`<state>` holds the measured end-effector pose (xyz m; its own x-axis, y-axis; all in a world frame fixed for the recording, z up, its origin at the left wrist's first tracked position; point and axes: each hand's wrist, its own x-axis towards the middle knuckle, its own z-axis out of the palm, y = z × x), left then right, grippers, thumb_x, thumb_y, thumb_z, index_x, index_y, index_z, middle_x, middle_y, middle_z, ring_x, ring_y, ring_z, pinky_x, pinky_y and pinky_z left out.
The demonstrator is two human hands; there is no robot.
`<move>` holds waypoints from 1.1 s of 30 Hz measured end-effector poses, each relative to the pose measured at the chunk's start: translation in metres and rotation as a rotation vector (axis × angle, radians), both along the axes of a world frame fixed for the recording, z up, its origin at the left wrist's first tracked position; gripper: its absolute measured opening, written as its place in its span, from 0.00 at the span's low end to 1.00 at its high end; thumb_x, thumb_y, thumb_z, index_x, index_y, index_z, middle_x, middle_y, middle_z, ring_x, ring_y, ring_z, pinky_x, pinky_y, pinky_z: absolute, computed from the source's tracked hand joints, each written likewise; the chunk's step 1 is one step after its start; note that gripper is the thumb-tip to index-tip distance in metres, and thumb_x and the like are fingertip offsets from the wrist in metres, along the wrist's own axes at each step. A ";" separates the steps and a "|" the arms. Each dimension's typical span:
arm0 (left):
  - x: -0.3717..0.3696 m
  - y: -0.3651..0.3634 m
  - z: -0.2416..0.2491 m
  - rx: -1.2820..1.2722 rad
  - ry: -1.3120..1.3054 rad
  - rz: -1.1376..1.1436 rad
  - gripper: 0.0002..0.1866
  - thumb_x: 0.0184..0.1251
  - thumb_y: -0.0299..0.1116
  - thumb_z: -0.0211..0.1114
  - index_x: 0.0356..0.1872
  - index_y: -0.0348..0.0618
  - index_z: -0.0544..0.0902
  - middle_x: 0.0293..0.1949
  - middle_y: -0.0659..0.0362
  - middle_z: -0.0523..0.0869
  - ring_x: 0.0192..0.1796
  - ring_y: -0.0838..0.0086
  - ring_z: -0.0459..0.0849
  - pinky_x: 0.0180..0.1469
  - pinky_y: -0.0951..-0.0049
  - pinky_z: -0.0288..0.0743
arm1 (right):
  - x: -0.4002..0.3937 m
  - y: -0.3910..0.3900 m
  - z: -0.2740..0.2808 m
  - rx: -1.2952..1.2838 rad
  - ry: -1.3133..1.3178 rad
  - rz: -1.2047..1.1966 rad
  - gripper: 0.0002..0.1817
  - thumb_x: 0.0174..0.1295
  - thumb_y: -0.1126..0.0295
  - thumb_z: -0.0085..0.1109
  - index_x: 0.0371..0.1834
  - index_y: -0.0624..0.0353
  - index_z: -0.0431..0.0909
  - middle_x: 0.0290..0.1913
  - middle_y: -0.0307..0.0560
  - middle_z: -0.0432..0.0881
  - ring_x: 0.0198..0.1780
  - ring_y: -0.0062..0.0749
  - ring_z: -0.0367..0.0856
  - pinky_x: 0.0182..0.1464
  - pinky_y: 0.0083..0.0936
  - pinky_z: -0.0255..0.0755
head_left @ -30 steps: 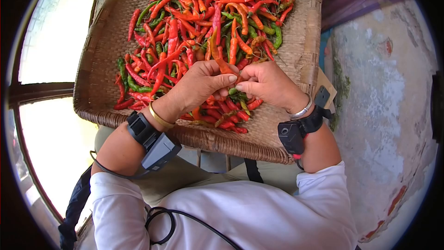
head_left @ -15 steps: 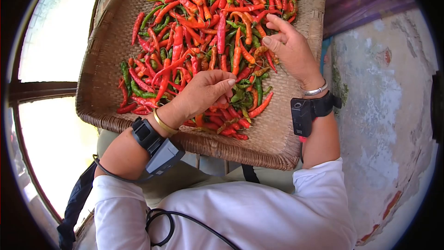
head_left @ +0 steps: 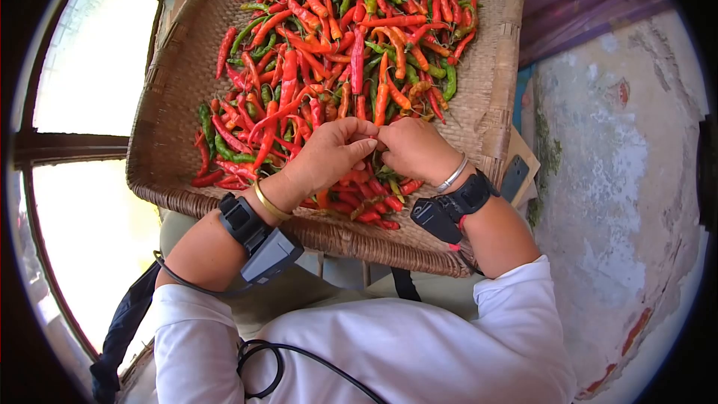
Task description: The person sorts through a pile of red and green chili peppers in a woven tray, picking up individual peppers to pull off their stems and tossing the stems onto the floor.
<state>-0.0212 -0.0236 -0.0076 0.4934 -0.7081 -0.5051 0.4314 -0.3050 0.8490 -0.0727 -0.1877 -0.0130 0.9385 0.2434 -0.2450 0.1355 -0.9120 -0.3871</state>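
Observation:
My left hand and my right hand meet over the near part of a woven basket, both with closed, pinching fingertips. A little red shows where the fingertips come together, but whatever they grip is hidden. Under and around both hands lies a heap of chili peppers, mostly red, with some orange and green ones mixed in. One long, deep-pink chili pepper lies on top, beyond my hands.
The basket's thick near rim is close to my lap. Right of the basket, a phone lies on a light board beside a worn wall or floor surface. Purple cloth is at the upper right, and a bright window is on the left.
My right hand has come down and left from above the right side of the heap, its fingers closing beside my left fingertips. My left hand stays in nearly the same place.

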 end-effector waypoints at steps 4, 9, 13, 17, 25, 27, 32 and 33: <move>-0.005 -0.003 -0.013 -0.197 -0.117 0.126 0.11 0.64 0.31 0.54 0.46 0.40 0.73 0.30 0.69 0.76 0.26 0.87 0.73 0.29 0.86 0.70 | 0.004 -0.006 0.046 0.460 0.181 -0.144 0.07 0.49 0.76 0.53 0.31 0.66 0.76 0.23 0.45 0.78 0.28 0.24 0.78 0.34 0.21 0.72; 0.002 0.004 0.009 -0.187 0.068 -0.092 0.12 0.66 0.35 0.52 0.47 0.41 0.73 0.31 0.69 0.77 0.26 0.88 0.73 0.30 0.87 0.70 | -0.001 -0.006 0.037 1.070 0.197 -0.356 0.12 0.54 0.81 0.50 0.42 0.67 0.73 0.32 0.39 0.77 0.33 0.16 0.74 0.35 0.14 0.70; 0.003 0.005 0.002 -0.149 -0.015 -0.150 0.12 0.66 0.37 0.52 0.41 0.39 0.76 0.28 0.67 0.78 0.23 0.88 0.72 0.26 0.87 0.68 | -0.001 -0.008 0.038 1.075 0.252 -0.423 0.09 0.54 0.78 0.52 0.39 0.67 0.75 0.31 0.39 0.77 0.33 0.17 0.75 0.34 0.14 0.69; 0.000 0.005 0.009 -0.043 -0.057 -0.133 0.10 0.65 0.35 0.54 0.35 0.38 0.77 0.24 0.67 0.78 0.22 0.87 0.72 0.22 0.86 0.67 | 0.001 -0.014 0.032 0.874 0.244 -0.399 0.08 0.54 0.75 0.53 0.37 0.65 0.76 0.26 0.37 0.77 0.28 0.16 0.73 0.31 0.15 0.68; -0.010 0.013 -0.009 -0.126 -0.129 0.156 0.15 0.61 0.27 0.58 0.49 0.36 0.71 0.33 0.64 0.77 0.23 0.86 0.72 0.24 0.85 0.69 | 0.018 -0.028 0.041 0.714 0.426 -0.355 0.12 0.56 0.73 0.53 0.43 0.64 0.73 0.27 0.35 0.75 0.26 0.13 0.71 0.28 0.12 0.67; -0.011 0.015 -0.010 -0.134 -0.152 0.240 0.15 0.61 0.27 0.57 0.49 0.36 0.71 0.33 0.64 0.77 0.25 0.86 0.72 0.26 0.85 0.69 | 0.023 -0.031 0.036 1.513 0.091 -0.730 0.19 0.56 0.71 0.55 0.50 0.65 0.69 0.30 0.38 0.76 0.30 0.16 0.74 0.29 0.13 0.68; -0.009 0.018 -0.008 -0.123 -0.105 0.109 0.13 0.63 0.27 0.55 0.48 0.39 0.72 0.36 0.65 0.76 0.30 0.87 0.74 0.29 0.85 0.72 | 0.020 -0.042 0.015 0.826 0.123 -0.512 0.18 0.55 0.69 0.56 0.48 0.66 0.70 0.36 0.49 0.78 0.35 0.27 0.78 0.35 0.19 0.72; -0.009 0.017 -0.006 -0.103 -0.079 0.060 0.12 0.63 0.28 0.56 0.47 0.39 0.72 0.35 0.66 0.76 0.31 0.87 0.74 0.30 0.85 0.72 | 0.017 -0.039 0.017 0.823 0.124 -0.511 0.18 0.55 0.69 0.56 0.48 0.66 0.70 0.36 0.49 0.78 0.35 0.27 0.78 0.35 0.19 0.72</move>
